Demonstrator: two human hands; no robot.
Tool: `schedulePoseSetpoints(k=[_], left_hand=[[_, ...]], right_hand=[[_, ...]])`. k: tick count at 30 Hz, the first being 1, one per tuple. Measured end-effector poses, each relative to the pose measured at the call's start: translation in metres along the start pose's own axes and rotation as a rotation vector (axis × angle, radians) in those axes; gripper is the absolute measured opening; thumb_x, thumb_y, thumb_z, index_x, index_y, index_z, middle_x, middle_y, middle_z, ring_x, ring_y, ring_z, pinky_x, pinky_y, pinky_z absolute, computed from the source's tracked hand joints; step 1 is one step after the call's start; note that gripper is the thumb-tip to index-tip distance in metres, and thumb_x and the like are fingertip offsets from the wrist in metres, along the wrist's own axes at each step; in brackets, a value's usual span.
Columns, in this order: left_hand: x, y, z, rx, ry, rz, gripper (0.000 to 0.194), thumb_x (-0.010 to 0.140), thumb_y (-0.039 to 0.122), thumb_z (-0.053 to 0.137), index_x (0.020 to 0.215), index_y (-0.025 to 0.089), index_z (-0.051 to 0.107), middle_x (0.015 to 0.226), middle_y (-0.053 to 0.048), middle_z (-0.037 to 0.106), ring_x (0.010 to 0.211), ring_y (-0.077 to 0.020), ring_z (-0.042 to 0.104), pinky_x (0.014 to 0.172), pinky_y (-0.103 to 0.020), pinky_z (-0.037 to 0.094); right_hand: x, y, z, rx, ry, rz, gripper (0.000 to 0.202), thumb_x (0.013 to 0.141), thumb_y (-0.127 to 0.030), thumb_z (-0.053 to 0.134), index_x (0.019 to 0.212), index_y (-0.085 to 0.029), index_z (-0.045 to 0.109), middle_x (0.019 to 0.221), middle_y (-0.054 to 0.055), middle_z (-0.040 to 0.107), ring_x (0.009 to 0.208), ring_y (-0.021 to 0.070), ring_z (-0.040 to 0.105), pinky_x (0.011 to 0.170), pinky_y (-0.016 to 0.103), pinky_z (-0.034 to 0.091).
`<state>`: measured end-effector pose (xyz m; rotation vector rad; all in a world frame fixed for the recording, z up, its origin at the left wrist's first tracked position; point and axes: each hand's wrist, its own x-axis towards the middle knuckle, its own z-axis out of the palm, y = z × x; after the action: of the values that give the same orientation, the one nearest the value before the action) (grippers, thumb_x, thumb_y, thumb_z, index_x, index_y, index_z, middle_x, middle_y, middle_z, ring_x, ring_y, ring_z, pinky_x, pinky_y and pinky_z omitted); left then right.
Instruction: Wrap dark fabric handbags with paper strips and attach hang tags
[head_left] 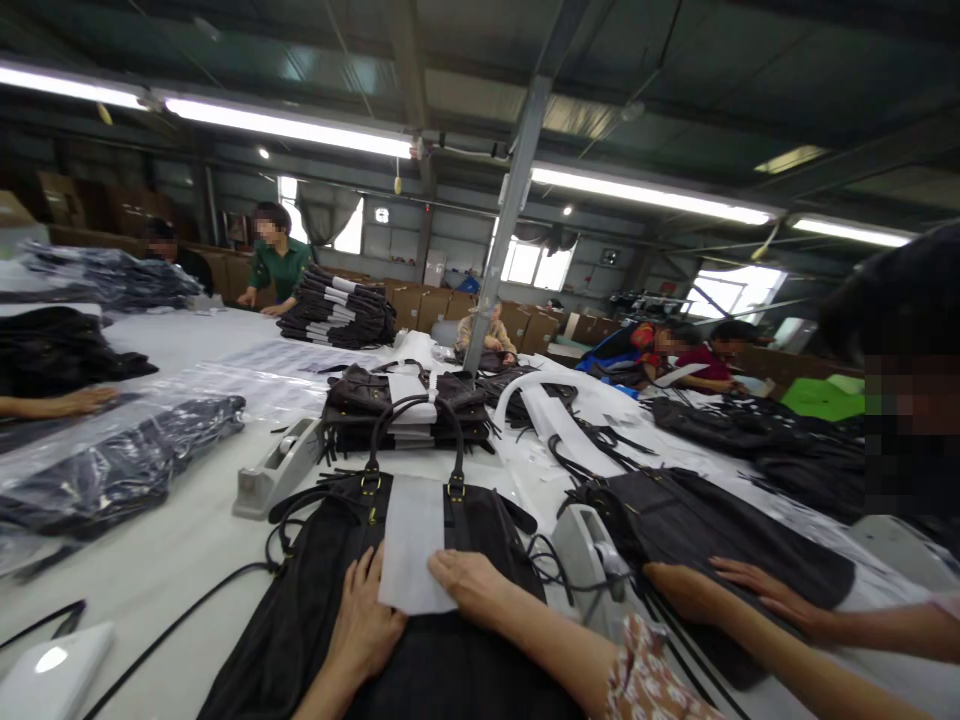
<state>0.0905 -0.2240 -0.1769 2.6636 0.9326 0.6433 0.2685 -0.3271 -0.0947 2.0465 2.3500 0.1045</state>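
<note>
Fingers of the left hand (pixel 365 610) are extended and slightly apart, laid on the soft dark front of a handbag (pixel 315 610), with the tips and thumb against the left edge of a white paper strip (pixel 412 535). Those of the right hand (pixel 472 585) are bunched and bent, their tips on the strip's right edge; whether either hand pinches the strip or merely presses it, I cannot tell.

In the head view, the handbag lies directly before the person on a smooth, pale tabletop (pixel 187 570). Its body is broad and matt, leather-like, with shallow creases. Two slim, rounded handles (pixel 456 430) arch above it, joined to flat straps by gold-coloured metal rings (pixel 456 491). Thin and slightly sheer, the strip hangs straight down between those straps, its lower edge uneven. A loose, printed sleeve (pixel 641 670) covers part of the right forearm.

Grey, hard-shelled tape dispensers stand on either side, one to the left (pixel 277 470) and one to the right (pixel 592 555). Behind the handbag sits a pile of similar dark bags (pixel 349 405), wrapped by pale bands. Crinkled, glossy clear plastic (pixel 142 470) encloses a dark bundle at the left. At the right, a co-worker's hands (pixel 765 590) rest on another dark, slack bag (pixel 739 530).
</note>
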Motion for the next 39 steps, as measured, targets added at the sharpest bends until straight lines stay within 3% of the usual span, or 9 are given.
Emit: schedulePoseSetpoints(k=[4,8,11,15,21,26,31,35,39], left_hand=[[0.0,-0.002,-0.004,-0.118,0.175,-0.021,0.067,0.082,0.025,0.049,0.143,0.007,0.028,0.148,-0.024,0.029,0.138,-0.0317,0.028,0.105,-0.049,0.034],[-0.003,0.0,-0.018,-0.152,0.112,0.035,0.061,0.081,0.017,0.05,0.141,0.025,0.038,0.155,-0.016,0.018,0.136,-0.0319,0.031,0.104,-0.055,0.032],[-0.006,0.001,-0.025,-0.123,-0.005,0.068,0.053,0.078,0.01,0.048,0.127,0.029,0.057,0.152,-0.01,0.03,0.137,-0.0301,0.032,0.107,-0.057,0.026],[-0.007,-0.003,-0.025,-0.128,-0.031,0.066,0.053,0.074,0.007,0.045,0.122,0.024,0.061,0.143,-0.009,0.045,0.136,-0.0284,0.033,0.109,-0.055,0.026],[-0.016,-0.009,-0.028,-0.069,-0.056,0.132,0.062,0.068,0.001,0.041,0.123,0.022,0.059,0.134,-0.006,0.055,0.135,-0.0267,0.035,0.109,-0.054,0.027],[-0.027,0.002,-0.05,0.155,-0.196,0.312,0.06,0.074,-0.002,0.034,0.124,0.022,0.058,0.133,-0.006,0.057,0.132,-0.0239,0.04,0.112,-0.053,0.021],[-0.037,0.014,-0.064,0.331,-0.277,0.484,0.046,0.088,0.012,0.034,0.131,0.018,0.05,0.137,-0.011,0.051,0.127,-0.0251,0.046,0.109,-0.05,0.027],[-0.054,0.014,-0.054,0.416,-0.212,0.484,0.046,0.094,0.028,0.033,0.137,0.015,0.043,0.145,-0.012,0.042,0.131,-0.028,0.041,0.104,-0.045,0.037],[-0.063,0.005,-0.041,0.425,-0.176,0.487,0.048,0.094,0.031,0.036,0.138,0.012,0.042,0.147,-0.014,0.039,0.133,-0.0283,0.038,0.103,-0.043,0.039]], right_hand=[[-0.01,-0.012,0.0,-0.048,-0.076,0.078,0.028,0.082,-0.012,0.048,0.109,-0.018,0.055,0.097,0.009,0.065,0.083,0.021,0.064,0.069,0.032,0.052],[-0.016,-0.029,0.0,-0.059,-0.106,0.207,0.029,0.083,-0.012,0.047,0.111,-0.016,0.054,0.096,0.013,0.065,0.084,0.0246,0.064,0.07,0.038,0.052],[-0.023,-0.043,0.003,-0.039,-0.093,0.28,0.037,0.085,-0.01,0.044,0.121,-0.016,0.049,0.109,0.017,0.061,0.096,0.0266,0.061,0.075,0.04,0.052],[-0.033,-0.06,0.007,0.017,-0.05,0.337,0.043,0.084,-0.009,0.042,0.127,-0.018,0.044,0.135,0.018,0.047,0.113,0.0283,0.053,0.083,0.043,0.05],[-0.04,-0.071,0.008,0.113,-0.005,0.368,0.041,0.084,-0.013,0.045,0.123,-0.026,0.049,0.131,0.01,0.052,0.117,0.027,0.049,0.088,0.046,0.047],[-0.041,-0.071,0.016,0.18,0.03,0.381,0.043,0.084,-0.013,0.045,0.126,-0.022,0.047,0.132,0.012,0.05,0.123,0.0283,0.045,0.095,0.053,0.041],[-0.042,-0.072,0.023,0.238,0.064,0.395,0.041,0.087,-0.012,0.037,0.126,-0.017,0.048,0.133,0.014,0.05,0.125,0.029,0.042,0.098,0.055,0.038],[-0.051,-0.08,0.019,0.25,0.115,0.388,0.05,0.089,-0.011,0.03,0.138,-0.015,0.036,0.147,0.015,0.037,0.134,0.0282,0.033,0.106,0.056,0.03],[-0.055,-0.094,0.021,0.292,0.217,0.227,0.057,0.09,-0.023,0.035,0.145,-0.014,0.023,0.153,0.012,0.025,0.14,0.0245,0.021,0.113,0.055,0.015]])
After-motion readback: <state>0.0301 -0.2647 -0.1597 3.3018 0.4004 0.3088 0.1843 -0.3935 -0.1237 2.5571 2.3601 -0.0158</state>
